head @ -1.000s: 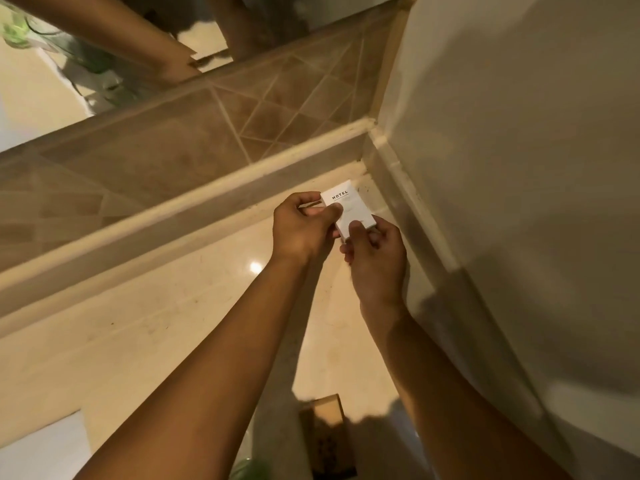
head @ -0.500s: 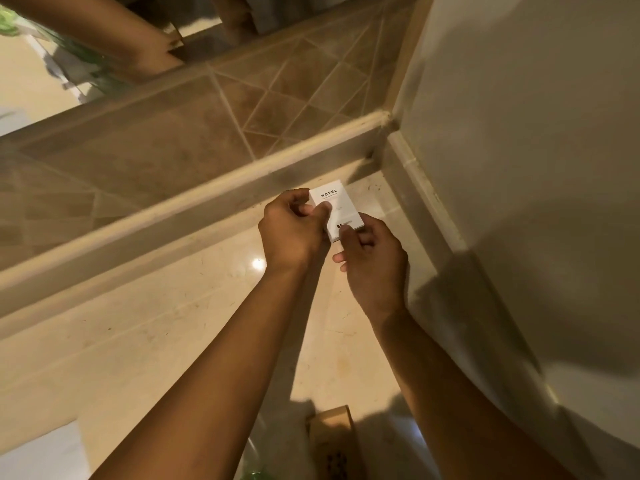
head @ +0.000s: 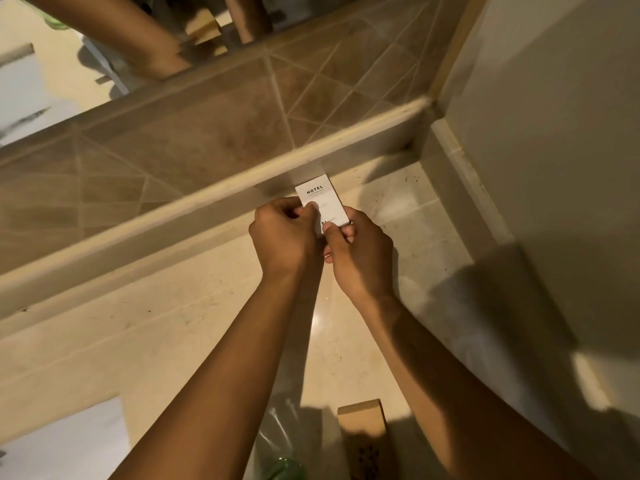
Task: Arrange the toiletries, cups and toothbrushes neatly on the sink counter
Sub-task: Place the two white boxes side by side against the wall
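Far left, mirror (head: 52, 71) above tiled backsplash (head: 207, 133), reflecting an arm. At centre, left hand (head: 282, 237) closed on white HOTEL box (head: 322, 202), thumb pressed on its face; right hand (head: 360, 252) pinching its near end. Box held over the counter (head: 156, 341) close to the far ledge, probably for squaring against it. Near right, brown carton (head: 362, 419) beside clear plastic wrap (head: 287, 434).
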`<state>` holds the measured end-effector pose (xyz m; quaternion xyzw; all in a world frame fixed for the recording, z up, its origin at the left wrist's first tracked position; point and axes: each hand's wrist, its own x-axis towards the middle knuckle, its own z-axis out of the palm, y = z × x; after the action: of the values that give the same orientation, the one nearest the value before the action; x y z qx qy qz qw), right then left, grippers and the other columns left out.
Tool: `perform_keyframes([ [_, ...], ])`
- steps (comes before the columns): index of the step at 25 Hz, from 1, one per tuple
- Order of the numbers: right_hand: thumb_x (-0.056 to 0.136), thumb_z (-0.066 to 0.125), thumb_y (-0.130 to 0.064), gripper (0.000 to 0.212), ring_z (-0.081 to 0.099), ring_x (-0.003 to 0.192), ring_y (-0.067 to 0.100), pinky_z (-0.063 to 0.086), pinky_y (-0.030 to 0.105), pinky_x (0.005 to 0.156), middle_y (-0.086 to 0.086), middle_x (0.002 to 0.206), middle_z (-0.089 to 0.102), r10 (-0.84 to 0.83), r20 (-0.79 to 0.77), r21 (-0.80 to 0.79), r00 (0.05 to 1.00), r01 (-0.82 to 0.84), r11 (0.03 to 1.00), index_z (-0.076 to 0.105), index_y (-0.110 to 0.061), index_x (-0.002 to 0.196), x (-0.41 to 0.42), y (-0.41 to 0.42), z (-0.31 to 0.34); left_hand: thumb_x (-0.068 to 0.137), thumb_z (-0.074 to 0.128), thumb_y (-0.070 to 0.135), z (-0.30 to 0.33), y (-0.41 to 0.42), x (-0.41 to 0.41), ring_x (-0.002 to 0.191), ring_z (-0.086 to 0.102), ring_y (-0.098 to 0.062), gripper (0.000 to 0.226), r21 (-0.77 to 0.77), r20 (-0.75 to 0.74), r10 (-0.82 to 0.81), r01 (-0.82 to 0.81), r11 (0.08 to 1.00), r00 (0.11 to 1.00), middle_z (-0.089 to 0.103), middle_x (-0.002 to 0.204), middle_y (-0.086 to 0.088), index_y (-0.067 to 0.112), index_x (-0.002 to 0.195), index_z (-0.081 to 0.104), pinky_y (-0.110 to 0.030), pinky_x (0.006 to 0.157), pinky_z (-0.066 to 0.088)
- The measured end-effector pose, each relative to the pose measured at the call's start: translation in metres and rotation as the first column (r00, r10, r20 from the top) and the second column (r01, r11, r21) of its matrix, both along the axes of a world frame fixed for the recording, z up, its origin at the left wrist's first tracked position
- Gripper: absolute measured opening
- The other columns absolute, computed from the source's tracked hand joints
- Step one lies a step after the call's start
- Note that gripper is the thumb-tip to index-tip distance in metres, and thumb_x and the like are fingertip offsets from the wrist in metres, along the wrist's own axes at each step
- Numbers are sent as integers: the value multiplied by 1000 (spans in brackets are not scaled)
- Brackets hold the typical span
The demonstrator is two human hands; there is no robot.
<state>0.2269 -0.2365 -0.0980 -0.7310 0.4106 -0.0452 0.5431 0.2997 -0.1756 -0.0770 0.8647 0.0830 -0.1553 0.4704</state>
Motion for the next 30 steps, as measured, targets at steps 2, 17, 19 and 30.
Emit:
perform_keyframes([
  [2,104,58,-30,29,76,91,16,36,-7,58,2,112,77,17,-12,-4,1000,-17,1000,66,-19,129,-1,1,0,90,69,15,0,2,-2,61,59,-5,34,19,15,-3,2,1000,1000,62,64,15,34,63,59,-5,51,40],
  [17,102,61,-25,39,70,114,17,37,-9,64,-1,135,68,104,-7,-95,995,-104,990,53,-24,141,1,20,-5,90,62,10,-3,24,-8,69,68,-19,19,44,91,-51,47,998,995,71,67,5,14,76,75,-21,56,45],
  [19,102,62,-24,38,70,113,17,34,-12,64,-1,133,69,82,0,-112,997,-81,990,55,-24,139,0,19,-7,89,61,10,-4,21,-7,68,67,-23,19,28,86,-63,60,998,994,73,69,-1,12,78,76,-23,57,46],
  [30,103,59,-20,34,68,117,17,44,-2,71,1,134,68,-1,11,-110,1000,2,994,55,-20,136,0,10,-13,89,64,12,-10,6,-7,80,71,-26,13,1,70,-64,64,998,996,75,81,-5,11,87,77,-40,76,57],
])
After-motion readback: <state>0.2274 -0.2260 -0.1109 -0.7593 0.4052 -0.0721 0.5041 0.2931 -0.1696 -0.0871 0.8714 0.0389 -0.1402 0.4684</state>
